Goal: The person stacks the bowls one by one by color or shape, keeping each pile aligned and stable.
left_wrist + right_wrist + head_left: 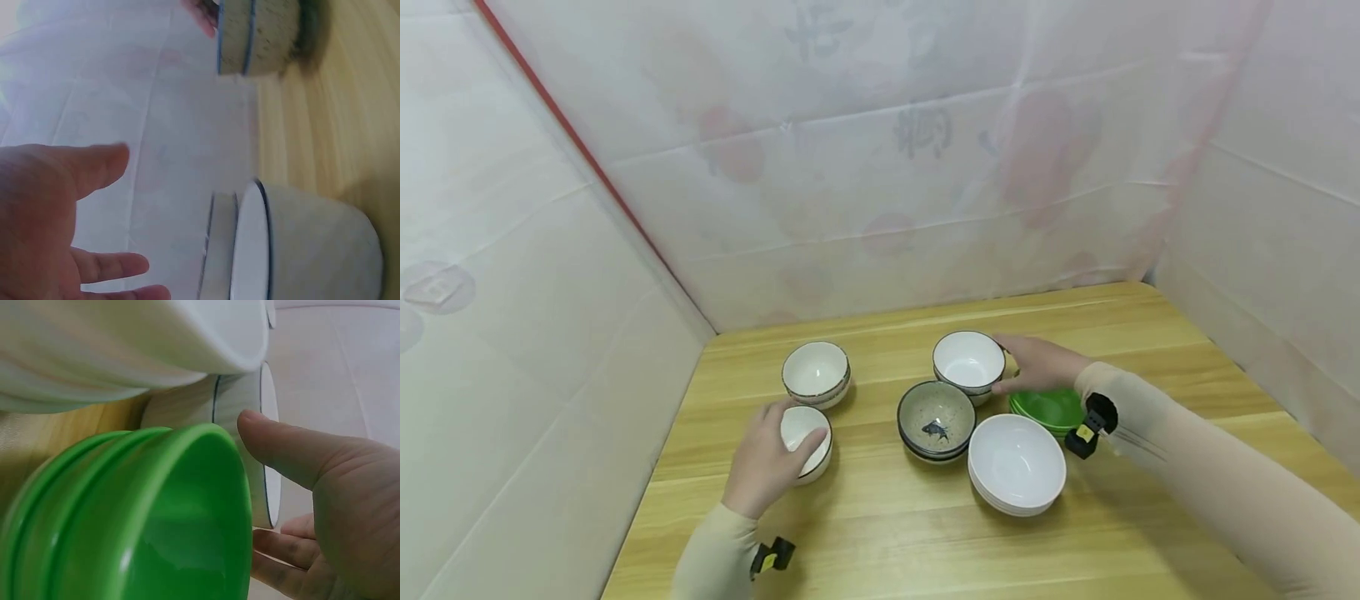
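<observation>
My left hand hovers at a small white bowl with a dark rim, thumb and fingers spread over its mouth. In the left wrist view a gap separates that hand from the bowl. Behind it stands a stack of cream bowls. My right hand is at the right side of stacked white bowls with dark rims. Its thumb lies across the stack's side in the right wrist view, with the other fingers beyond; whether they touch is unclear.
Speckled grey bowls with a fish drawing are stacked mid-table. Plain white stacked bowls stand to their right, nearer me. Green stacked bowls sit under my right wrist. Pale cloth walls enclose the wooden table.
</observation>
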A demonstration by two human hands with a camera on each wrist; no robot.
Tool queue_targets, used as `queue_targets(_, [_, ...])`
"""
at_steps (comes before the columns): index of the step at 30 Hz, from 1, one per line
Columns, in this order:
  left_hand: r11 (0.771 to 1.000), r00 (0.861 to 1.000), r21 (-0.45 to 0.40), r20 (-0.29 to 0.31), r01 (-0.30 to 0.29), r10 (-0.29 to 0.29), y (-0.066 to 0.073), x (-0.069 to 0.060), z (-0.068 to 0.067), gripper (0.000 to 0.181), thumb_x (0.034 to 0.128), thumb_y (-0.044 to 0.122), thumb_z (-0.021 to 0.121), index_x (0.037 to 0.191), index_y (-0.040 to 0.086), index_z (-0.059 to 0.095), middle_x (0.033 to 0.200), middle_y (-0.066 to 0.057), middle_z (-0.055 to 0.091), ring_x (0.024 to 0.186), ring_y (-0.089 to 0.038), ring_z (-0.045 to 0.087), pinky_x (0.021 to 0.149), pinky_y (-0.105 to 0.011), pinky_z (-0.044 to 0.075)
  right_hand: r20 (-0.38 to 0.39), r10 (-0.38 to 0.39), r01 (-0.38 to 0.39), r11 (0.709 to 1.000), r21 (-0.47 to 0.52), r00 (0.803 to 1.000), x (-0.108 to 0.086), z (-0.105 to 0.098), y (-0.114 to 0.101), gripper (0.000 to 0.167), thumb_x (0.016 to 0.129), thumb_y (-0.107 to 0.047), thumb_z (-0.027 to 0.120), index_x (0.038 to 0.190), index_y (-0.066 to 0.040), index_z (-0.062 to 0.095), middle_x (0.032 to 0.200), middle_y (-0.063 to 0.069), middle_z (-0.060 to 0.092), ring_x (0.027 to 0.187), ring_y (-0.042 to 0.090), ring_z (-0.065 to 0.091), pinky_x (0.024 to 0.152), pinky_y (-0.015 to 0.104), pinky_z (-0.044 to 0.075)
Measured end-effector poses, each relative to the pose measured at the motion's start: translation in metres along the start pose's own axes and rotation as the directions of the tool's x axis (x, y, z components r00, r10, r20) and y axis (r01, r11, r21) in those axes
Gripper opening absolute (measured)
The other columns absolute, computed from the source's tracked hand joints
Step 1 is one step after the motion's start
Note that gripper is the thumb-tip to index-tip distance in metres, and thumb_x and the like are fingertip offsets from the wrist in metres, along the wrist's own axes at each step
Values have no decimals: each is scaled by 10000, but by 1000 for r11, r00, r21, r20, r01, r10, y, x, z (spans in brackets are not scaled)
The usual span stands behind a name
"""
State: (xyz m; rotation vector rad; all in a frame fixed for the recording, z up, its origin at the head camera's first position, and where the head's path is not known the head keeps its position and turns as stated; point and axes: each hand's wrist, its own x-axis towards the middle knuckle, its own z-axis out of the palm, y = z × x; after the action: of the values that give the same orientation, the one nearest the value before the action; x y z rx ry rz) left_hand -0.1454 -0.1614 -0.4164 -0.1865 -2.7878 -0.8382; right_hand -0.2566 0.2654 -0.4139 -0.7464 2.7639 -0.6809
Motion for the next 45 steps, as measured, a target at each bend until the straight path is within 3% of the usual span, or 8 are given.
queue_targets(7, [998, 999, 55, 39, -3, 1, -29, -8, 3, 1040, 674, 605, 789, 1390, -45, 408, 1332, -256, 445, 1181, -416, 474, 898, -581, 454, -12, 13, -13, 1000, -12, 1000, 1, 2, -4, 926, 792, -472, 756, 1472, -14, 326, 1346, 194, 529, 1257, 384, 471, 1032, 551, 365])
queue_targets(15, [992, 996, 98, 43, -78, 74, -42, -15, 12, 1123, 556, 526, 889, 1411, -13, 400, 1413, -359, 310, 1270, -529, 318, 872, -675, 427, -1, 28, -28, 999, -16, 1000, 5, 4, -10, 947, 792, -489, 750, 1463, 19, 317, 1334, 211, 534, 1249, 383, 481, 1039, 537, 365])
queue_targets(23, [995, 996, 87, 89, -37, 29, -48, -15, 16, 1091, 598, 530, 867, 1423, 3, 385, 1405, -376, 308, 1274, -543, 328, 900, -672, 410, 3, 61, -60, 997, -40, 998, 9, 7, -12, 994, 791, -559, 712, 1477, 27, 292, 1366, 224, 504, 1274, 391, 454, 1054, 535, 347])
queue_targets(34, [1000, 998, 31, 69, 6, -8, -53, -13, 20, 1068, 569, 474, 898, 1417, 41, 413, 1348, -241, 398, 1223, -427, 402, 864, -622, 459, 2, 86, -86, 996, -36, 996, 10, 9, -5, 1045, 764, -626, 690, 1485, 10, 282, 1364, 223, 507, 1269, 395, 458, 1045, 555, 348])
queue_targets(45, [999, 999, 23, 26, -31, 31, -56, -15, 20, 1018, 527, 446, 919, 1353, 51, 473, 1318, -194, 458, 1174, -397, 457, 862, -590, 464, -2, 98, -98, 994, -40, 995, 9, 9, -5, 1042, 753, -663, 672, 1477, -5, 312, 1370, 219, 503, 1267, 401, 458, 1034, 568, 353])
